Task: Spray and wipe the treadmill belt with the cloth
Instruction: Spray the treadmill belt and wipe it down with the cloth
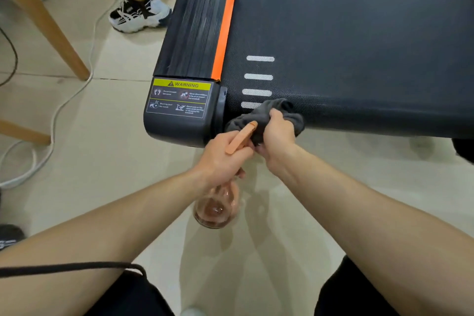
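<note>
Cloth (264,113), one, sits bunched on the near edge of the belt (359,46) beside four white stripes (259,77), clutched by the right hand (278,133). Left hand (223,156) grips one spray bottle (216,210). One label (180,97) reads "WARNING".

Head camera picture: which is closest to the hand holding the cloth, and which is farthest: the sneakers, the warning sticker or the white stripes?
Starting from the right hand, which grips the cloth:
1. The white stripes, on the belt just beyond the hand.
2. The warning sticker, on the treadmill's corner to the left.
3. The sneakers, on the floor far off at the upper left.
</note>
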